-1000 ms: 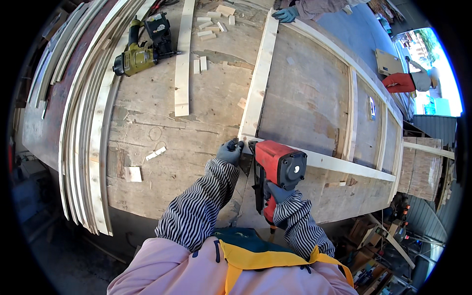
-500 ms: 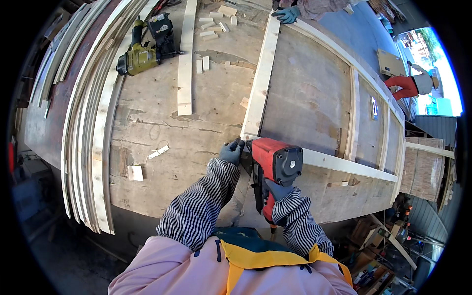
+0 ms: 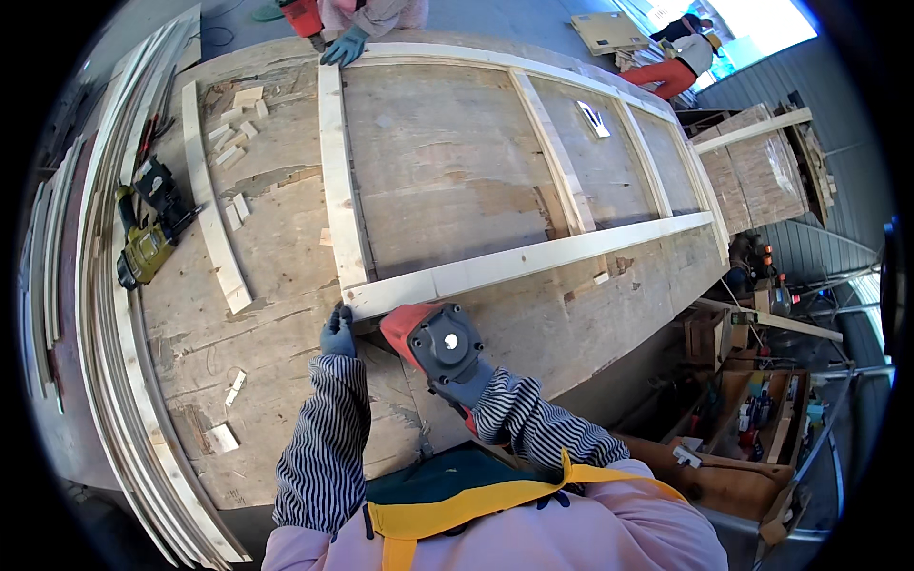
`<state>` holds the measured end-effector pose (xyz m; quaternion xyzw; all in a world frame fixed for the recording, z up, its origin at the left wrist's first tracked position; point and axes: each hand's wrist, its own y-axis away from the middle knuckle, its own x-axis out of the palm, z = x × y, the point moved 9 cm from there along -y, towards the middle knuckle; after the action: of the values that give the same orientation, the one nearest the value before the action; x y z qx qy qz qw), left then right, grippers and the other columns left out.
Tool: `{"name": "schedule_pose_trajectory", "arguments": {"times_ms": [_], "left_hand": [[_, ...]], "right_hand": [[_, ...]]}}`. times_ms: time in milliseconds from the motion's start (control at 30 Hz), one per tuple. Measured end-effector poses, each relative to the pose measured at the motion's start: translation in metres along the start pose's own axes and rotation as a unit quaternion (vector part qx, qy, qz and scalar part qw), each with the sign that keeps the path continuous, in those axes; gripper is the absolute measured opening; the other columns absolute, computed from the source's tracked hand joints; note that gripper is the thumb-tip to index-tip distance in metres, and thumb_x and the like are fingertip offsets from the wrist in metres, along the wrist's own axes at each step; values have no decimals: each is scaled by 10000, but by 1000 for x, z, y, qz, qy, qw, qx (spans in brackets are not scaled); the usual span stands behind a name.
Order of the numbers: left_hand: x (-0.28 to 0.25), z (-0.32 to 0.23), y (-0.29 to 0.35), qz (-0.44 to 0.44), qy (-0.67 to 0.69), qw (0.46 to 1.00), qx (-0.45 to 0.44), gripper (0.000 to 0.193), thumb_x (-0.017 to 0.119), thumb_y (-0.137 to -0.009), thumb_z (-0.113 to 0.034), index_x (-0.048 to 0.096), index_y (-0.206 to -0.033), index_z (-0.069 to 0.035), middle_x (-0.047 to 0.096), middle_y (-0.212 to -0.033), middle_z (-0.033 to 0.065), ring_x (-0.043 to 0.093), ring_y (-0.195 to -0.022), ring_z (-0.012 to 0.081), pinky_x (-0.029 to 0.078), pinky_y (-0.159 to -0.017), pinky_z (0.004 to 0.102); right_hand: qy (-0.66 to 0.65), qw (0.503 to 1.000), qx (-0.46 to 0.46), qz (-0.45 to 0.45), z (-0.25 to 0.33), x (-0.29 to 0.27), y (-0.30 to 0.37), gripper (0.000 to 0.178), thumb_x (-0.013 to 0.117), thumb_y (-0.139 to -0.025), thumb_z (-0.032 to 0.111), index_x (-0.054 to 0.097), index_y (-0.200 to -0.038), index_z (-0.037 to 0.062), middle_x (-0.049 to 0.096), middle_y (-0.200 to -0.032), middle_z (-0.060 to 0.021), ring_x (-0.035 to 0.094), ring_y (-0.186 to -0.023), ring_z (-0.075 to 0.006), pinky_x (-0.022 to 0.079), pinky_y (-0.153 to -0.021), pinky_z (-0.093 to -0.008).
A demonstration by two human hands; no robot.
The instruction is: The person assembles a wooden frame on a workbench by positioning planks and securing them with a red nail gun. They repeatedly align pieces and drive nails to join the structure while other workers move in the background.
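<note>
The red and grey nail gun (image 3: 440,344), judged heavy, rigid and best held by its rear handle, sits at the near corner of the pale timber frame (image 3: 533,259), right hand (image 3: 473,388) apparently closed on that handle, though largely hidden, gloved left hand (image 3: 337,333) flat on the corner, both forearms bent forward.

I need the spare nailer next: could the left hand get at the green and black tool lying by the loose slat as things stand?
Probably yes. The left hand rests at the frame corner, and only bare plywood top and the loose slat lie between it and the green and black tool; nothing covers it.
</note>
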<state>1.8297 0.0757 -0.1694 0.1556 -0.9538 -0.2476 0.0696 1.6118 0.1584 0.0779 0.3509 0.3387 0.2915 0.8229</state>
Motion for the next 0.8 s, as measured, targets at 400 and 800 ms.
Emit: {"name": "schedule_pose_trajectory", "arguments": {"times_ms": [400, 800], "left_hand": [[53, -130, 155, -178, -556, 799, 143, 688, 623, -853, -457, 397, -1391, -92, 464, -1323, 225, 418, -1230, 395, 364, -1024, 456], [339, -22, 330, 141, -660, 680, 287, 754, 669, -781, -494, 414, -1375, -106, 452, -1338, 148, 400, -1230, 348, 326, -1027, 471]], "right_hand": [[-138, 985, 66, -79, -345, 8, 189, 512, 630, -873, 336, 473, -1322, 150, 573, -1257, -131, 511, -1201, -284, 368, -1063, -359], [-79, 936, 246, -238, -567, -203, 338, 630, 640, -794, 406, 460, -1310, 94, 585, -1217, -193, 561, -1135, -338, 438, -977, -390]]}}
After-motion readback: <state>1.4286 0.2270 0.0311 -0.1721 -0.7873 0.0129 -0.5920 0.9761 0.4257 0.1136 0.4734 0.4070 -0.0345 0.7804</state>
